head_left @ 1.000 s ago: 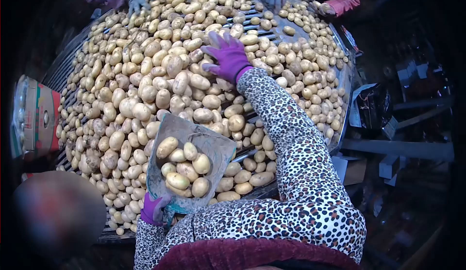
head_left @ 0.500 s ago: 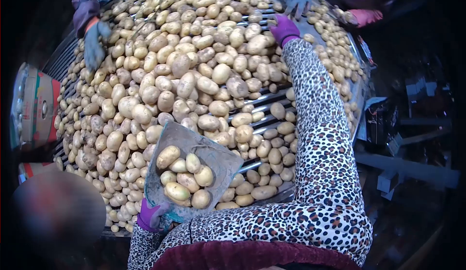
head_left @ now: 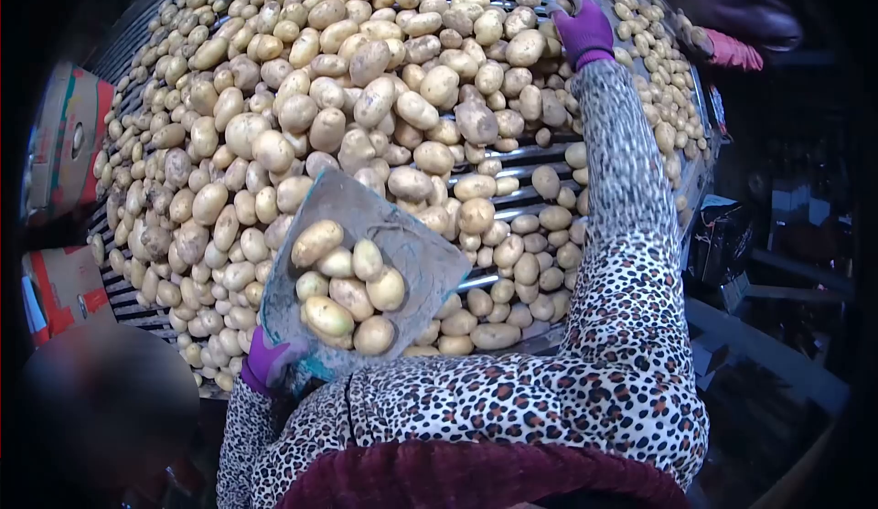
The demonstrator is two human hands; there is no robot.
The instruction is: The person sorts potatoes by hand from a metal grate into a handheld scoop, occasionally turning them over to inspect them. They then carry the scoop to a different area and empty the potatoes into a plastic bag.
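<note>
The grey, dirt-streaked scoop [head_left: 412, 248] sits tilted over the near edge of the roller table [head_left: 512, 157], with about ten pale yellow potatoes [head_left: 343, 294] piled in its hollow. The left hand [head_left: 265, 363], in a purple glove, curls its fingers tight round the scoop's lower corner. The right hand [head_left: 585, 29], also gloved purple, lies at the table's far right edge; whether its fingers grip anything cannot be told. A loose heap [head_left: 320, 97] covers most of the metal rollers. Cardboard boxes [head_left: 69, 134] stand off the left edge, and a co-worker's pink glove [head_left: 732, 50] shows by the far right corner. The room around is dark.
</note>
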